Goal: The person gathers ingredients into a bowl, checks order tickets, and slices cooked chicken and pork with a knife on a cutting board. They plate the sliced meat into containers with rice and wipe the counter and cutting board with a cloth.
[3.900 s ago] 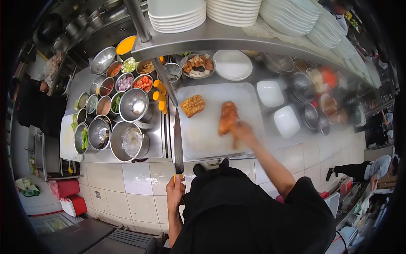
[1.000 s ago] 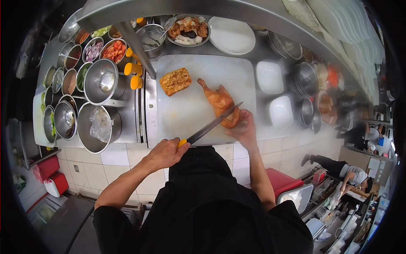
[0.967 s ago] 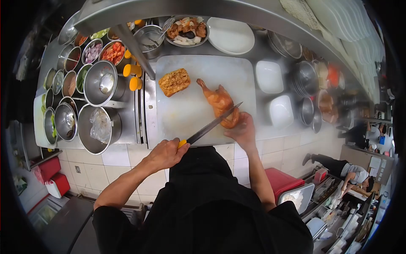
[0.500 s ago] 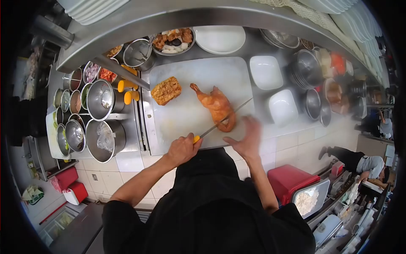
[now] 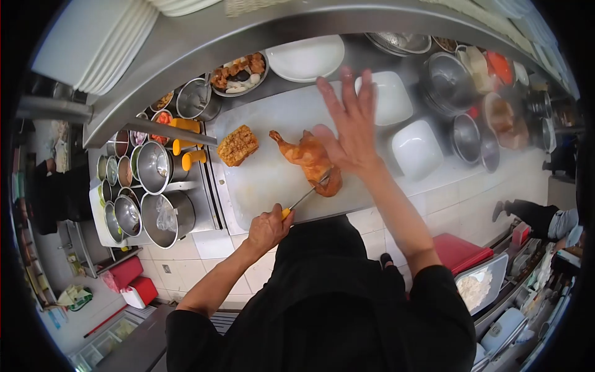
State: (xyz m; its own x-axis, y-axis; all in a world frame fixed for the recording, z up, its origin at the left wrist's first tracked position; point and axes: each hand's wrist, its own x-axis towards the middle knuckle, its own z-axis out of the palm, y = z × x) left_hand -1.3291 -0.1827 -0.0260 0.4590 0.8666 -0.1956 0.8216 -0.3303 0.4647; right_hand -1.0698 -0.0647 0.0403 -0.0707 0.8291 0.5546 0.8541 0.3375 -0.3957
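My left hand point(image 5: 268, 229) is closed round the yellow handle of a knife point(image 5: 302, 199), whose blade lies against the lower end of a browned piece of poultry point(image 5: 310, 156). My right hand point(image 5: 351, 127) is raised over the right side of the white cutting board point(image 5: 257, 190), fingers spread, with nothing in it. It hides part of the blade's far side and the board's edge. A crusted golden block point(image 5: 237, 146) rests on the board, left of the poultry.
Metal bowls point(image 5: 154, 166) and yellow-capped bottles point(image 5: 193, 159) stand left of the board. White square dishes point(image 5: 417, 149) and stacked metal bowls point(image 5: 447, 82) are on the right. A steel shelf point(image 5: 260, 31) crosses above. Another person point(image 5: 545, 218) is at far right.
My right hand has left the poultry's lower end, risen and spread its fingers. The left hand still holds the knife, now at the poultry's lower end. The view has shifted.
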